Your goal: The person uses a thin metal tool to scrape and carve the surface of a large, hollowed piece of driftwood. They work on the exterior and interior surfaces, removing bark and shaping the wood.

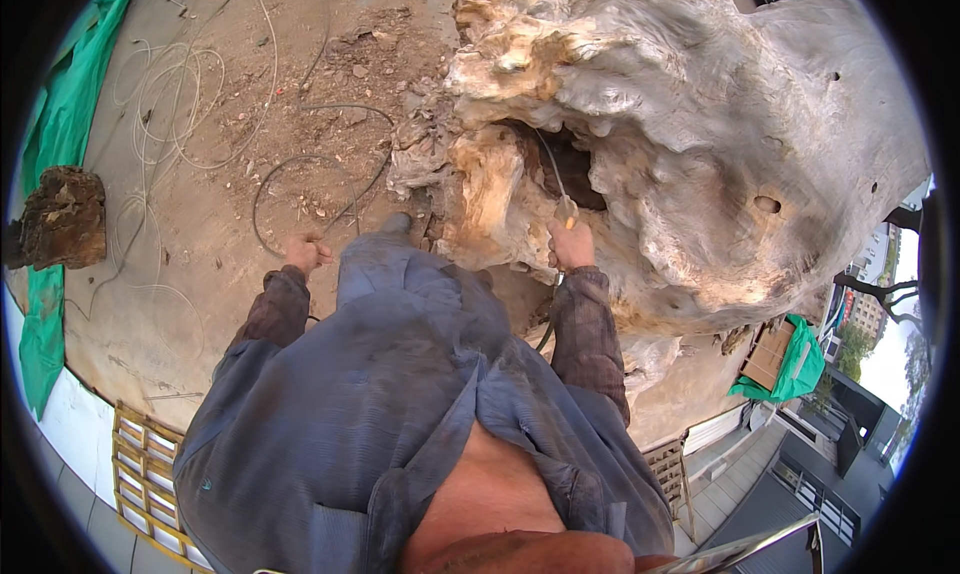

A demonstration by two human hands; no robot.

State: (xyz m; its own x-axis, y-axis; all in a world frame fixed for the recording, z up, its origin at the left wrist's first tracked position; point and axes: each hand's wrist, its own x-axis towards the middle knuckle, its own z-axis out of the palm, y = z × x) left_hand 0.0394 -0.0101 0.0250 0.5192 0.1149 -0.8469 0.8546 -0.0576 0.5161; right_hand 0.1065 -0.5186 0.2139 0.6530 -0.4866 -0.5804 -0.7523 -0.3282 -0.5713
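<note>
My right hand (573,244) is wrapped round the orange-and-grey handle of an air blow gun (568,212) with a long, thin, bent nozzle. Its nozzle reaches up into a dark hollow (577,169) in a huge, gnarled tree stump (690,124). Below the hand, a dark hose (546,336) runs down beside my right sleeve. My left hand (308,252) hangs over the ground at my left side with its fingers curled in; nothing shows in it. The nozzle's tip is hidden inside the hollow.
Loops of dark hose (256,209) and pale cable (190,99) lie on dirt strewn with wood chips. A brown wood chunk (65,217) sits far left by a green tarp (75,99). Yellow lattice (150,474) stands behind. Another green cover (797,364) lies at right.
</note>
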